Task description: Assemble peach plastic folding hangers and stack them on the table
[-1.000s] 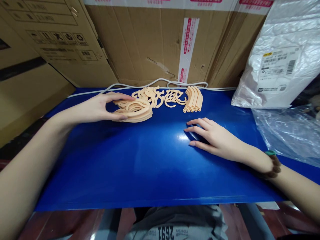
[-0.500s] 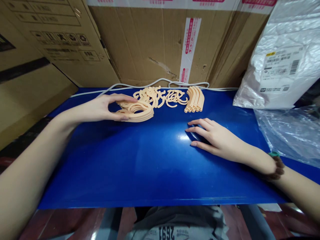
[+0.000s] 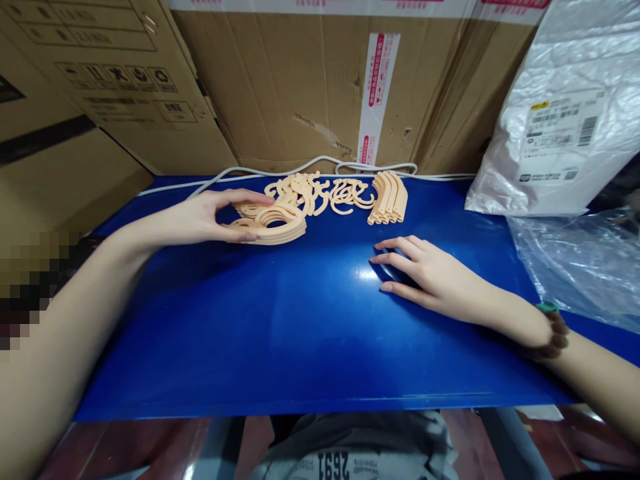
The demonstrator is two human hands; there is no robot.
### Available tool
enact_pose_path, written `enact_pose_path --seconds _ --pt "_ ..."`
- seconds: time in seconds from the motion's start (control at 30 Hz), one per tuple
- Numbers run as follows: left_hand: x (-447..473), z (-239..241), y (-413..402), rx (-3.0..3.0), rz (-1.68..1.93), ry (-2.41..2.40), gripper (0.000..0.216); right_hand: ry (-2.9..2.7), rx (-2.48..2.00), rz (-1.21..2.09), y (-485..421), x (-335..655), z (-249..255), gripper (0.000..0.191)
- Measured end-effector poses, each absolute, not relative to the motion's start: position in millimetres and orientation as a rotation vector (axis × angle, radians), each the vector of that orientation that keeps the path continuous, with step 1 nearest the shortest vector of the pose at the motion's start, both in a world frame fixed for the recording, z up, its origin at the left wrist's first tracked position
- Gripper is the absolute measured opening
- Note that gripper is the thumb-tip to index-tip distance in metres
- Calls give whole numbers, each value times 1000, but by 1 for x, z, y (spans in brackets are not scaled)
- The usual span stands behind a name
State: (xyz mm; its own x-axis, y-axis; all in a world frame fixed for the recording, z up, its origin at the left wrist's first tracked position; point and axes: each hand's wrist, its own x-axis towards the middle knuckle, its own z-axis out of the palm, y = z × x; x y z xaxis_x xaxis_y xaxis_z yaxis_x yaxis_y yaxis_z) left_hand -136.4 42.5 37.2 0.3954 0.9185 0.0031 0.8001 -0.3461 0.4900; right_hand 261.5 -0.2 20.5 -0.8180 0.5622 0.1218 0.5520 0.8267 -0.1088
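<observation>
At the left, my left hand (image 3: 203,215) grips the near end of a stack of curved beige plastic pieces (image 3: 287,233), thumb along the front side and fingers over the top. The stack lies on the blue table and its left end is partly hidden by the fingers. Right behind it is a loose pile of beige curved pieces (image 3: 300,192). Some thin beige hooks (image 3: 343,211) lie to the right of that pile. Further right, several beige curved arms (image 3: 393,198) sit nested side by side. My right hand (image 3: 433,275) rests in front of them, fingers apart, holding nothing.
The blue table (image 3: 280,347) ends just before my lap. A large cardboard box (image 3: 290,87) stands along its back, with another carton (image 3: 135,40) at the left. A white cable (image 3: 220,179) runs along the back edge. At right are a white parcel bag (image 3: 505,160) and clear plastic (image 3: 575,267).
Both hands and the beige pieces hold their places. The view has shifted very slightly.
</observation>
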Motion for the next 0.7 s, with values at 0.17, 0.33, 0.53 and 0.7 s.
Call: enact_pose_path --seconds 0.17,0.33,0.53,0.7 --pt "-135 36 41 2221 446 1489 75 -2854 -871 111 -1 261 21 40" --pt "-138 36 42 2226 431 1477 84 -2854 -866 120 -1 262 21 40" --pt "-147 36 43 2278 368 1535 87 -2862 -882 125 -1 262 22 41" --pt "-150 35 44 2267 343 1571 87 -2856 -883 121 -1 263 21 41"
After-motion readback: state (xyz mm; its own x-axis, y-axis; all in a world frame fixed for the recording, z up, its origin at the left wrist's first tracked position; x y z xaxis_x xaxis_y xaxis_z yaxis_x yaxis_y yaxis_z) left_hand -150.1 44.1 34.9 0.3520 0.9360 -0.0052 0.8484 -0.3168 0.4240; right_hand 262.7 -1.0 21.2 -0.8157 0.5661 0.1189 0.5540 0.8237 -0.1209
